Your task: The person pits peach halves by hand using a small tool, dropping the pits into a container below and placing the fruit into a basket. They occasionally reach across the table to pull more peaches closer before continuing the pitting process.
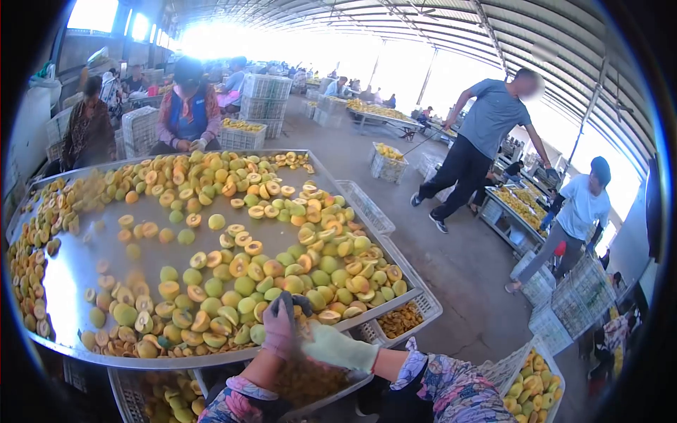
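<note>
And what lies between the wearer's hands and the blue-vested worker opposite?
The head view shows stone fruit, many halved, on a partly bare metal table.

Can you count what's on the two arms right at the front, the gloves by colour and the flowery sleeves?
Pink glove with grey fingertips: 1
Pale green glove: 1
Flowery sleeves: 2
Total: 4

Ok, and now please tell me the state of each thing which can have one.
Left hand, gloved, curled; grip unclear.
Right hand, gloved, partly blurred; grip unclear.
Fruit, many pieces cut in half.
Metal table, loaded with fruit.
Crate by the table corner, holding brown pieces.
Crate at lower right, filled with fruit.
Crate in the aisle, filled with fruit.
</note>
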Demonstrator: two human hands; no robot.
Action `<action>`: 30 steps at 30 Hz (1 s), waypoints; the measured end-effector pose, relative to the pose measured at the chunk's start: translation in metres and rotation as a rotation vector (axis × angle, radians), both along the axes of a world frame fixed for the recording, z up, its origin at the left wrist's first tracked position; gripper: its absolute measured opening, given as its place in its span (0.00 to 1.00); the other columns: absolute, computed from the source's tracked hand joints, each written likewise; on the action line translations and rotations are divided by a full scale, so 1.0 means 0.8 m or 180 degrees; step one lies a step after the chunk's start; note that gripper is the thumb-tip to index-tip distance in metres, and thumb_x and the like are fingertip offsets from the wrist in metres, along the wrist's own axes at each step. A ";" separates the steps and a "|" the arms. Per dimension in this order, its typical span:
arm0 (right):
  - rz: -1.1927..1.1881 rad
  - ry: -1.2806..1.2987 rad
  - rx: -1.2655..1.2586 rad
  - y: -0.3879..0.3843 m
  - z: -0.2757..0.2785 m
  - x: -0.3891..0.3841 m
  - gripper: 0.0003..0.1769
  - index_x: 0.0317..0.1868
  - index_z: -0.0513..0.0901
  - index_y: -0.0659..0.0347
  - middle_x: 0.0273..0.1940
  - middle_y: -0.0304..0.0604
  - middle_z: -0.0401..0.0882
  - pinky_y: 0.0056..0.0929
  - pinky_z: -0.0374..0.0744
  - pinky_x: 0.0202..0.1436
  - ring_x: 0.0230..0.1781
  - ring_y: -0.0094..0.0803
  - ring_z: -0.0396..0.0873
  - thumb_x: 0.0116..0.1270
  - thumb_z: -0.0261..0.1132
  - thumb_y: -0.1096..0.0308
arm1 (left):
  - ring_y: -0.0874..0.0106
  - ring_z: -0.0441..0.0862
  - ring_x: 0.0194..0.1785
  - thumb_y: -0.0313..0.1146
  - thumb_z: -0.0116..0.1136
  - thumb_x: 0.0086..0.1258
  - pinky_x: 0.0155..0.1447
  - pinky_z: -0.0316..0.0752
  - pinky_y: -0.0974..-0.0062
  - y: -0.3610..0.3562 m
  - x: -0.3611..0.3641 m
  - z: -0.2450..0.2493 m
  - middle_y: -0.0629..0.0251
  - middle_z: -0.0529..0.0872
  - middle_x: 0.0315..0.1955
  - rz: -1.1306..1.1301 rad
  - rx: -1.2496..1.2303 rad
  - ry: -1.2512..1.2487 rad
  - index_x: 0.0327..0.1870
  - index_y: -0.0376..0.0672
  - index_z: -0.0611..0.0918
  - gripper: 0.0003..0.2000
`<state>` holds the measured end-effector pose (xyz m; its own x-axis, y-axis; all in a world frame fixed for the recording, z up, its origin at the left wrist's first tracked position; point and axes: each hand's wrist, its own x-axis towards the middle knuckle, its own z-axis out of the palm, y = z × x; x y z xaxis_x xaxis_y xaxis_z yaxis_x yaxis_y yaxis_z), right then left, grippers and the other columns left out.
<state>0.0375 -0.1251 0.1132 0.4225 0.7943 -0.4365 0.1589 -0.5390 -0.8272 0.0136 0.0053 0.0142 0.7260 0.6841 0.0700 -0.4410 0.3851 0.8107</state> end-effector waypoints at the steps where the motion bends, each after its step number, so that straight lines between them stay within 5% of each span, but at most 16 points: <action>1: -0.0016 -0.0014 0.0004 -0.003 -0.002 0.004 0.16 0.48 0.67 0.59 0.27 0.39 0.79 0.24 0.74 0.17 0.17 0.24 0.74 0.67 0.60 0.62 | 0.68 0.84 0.28 0.45 0.50 0.79 0.34 0.81 0.71 0.002 -0.001 -0.002 0.59 0.86 0.27 -0.0016 0.0004 -0.0014 0.35 0.32 0.83 0.22; 6: -0.0165 0.1201 -0.0138 -0.004 -0.001 0.014 0.16 0.50 0.67 0.58 0.25 0.37 0.76 0.26 0.74 0.18 0.17 0.24 0.74 0.68 0.59 0.61 | 0.67 0.84 0.28 0.44 0.49 0.80 0.36 0.81 0.72 -0.001 -0.013 0.015 0.58 0.87 0.28 -0.0122 0.0435 -0.0016 0.35 0.32 0.83 0.22; 10: -0.0079 0.0440 -0.0283 -0.008 0.005 0.003 0.15 0.50 0.67 0.57 0.25 0.36 0.75 0.25 0.73 0.18 0.17 0.23 0.72 0.68 0.59 0.61 | 0.67 0.84 0.29 0.44 0.48 0.80 0.37 0.81 0.72 0.000 -0.008 0.006 0.58 0.86 0.28 -0.0076 0.0778 0.0067 0.35 0.31 0.83 0.22; 13: 0.0027 0.0216 -0.0181 -0.010 -0.004 0.007 0.14 0.48 0.67 0.57 0.25 0.36 0.75 0.24 0.73 0.18 0.16 0.23 0.71 0.68 0.59 0.61 | 0.66 0.85 0.30 0.45 0.47 0.80 0.39 0.81 0.71 0.008 -0.003 -0.003 0.57 0.86 0.27 -0.0517 0.0312 0.0251 0.34 0.31 0.83 0.23; 15: -0.0030 0.0570 -0.0389 -0.010 0.003 0.007 0.13 0.45 0.68 0.57 0.25 0.36 0.74 0.23 0.72 0.17 0.16 0.22 0.70 0.69 0.60 0.60 | 0.67 0.85 0.31 0.46 0.48 0.80 0.39 0.81 0.70 0.007 -0.016 0.019 0.57 0.86 0.27 -0.0982 -0.0320 0.0530 0.34 0.31 0.83 0.24; 18: -0.0089 0.1734 -0.0298 -0.011 0.001 0.024 0.14 0.44 0.69 0.56 0.25 0.35 0.73 0.23 0.71 0.17 0.17 0.22 0.70 0.69 0.62 0.58 | 0.67 0.85 0.30 0.48 0.49 0.79 0.39 0.81 0.71 0.006 -0.017 0.023 0.57 0.86 0.27 -0.0899 0.0052 0.0405 0.34 0.32 0.83 0.25; 23: -0.0133 0.1126 -0.0209 -0.012 0.008 0.007 0.14 0.43 0.70 0.54 0.27 0.36 0.73 0.22 0.69 0.16 0.17 0.20 0.69 0.68 0.64 0.56 | 0.71 0.82 0.28 0.49 0.48 0.80 0.35 0.78 0.74 -0.005 -0.010 0.017 0.59 0.86 0.27 -0.0270 0.0457 0.0259 0.33 0.31 0.84 0.26; 29: -0.0287 0.1983 -0.0148 -0.007 0.012 0.013 0.07 0.37 0.68 0.55 0.24 0.35 0.72 0.22 0.67 0.15 0.14 0.21 0.66 0.66 0.58 0.65 | 0.70 0.82 0.27 0.50 0.48 0.80 0.36 0.78 0.74 -0.006 -0.017 0.037 0.56 0.86 0.26 -0.0296 0.0313 0.0249 0.33 0.30 0.83 0.27; 30: -0.0083 0.1418 -0.0265 -0.006 0.018 0.010 0.09 0.41 0.68 0.55 0.25 0.36 0.73 0.23 0.69 0.15 0.15 0.22 0.69 0.67 0.58 0.63 | 0.70 0.82 0.27 0.51 0.48 0.80 0.37 0.79 0.73 -0.006 -0.018 0.037 0.56 0.86 0.26 -0.0338 0.0204 0.0324 0.32 0.31 0.83 0.28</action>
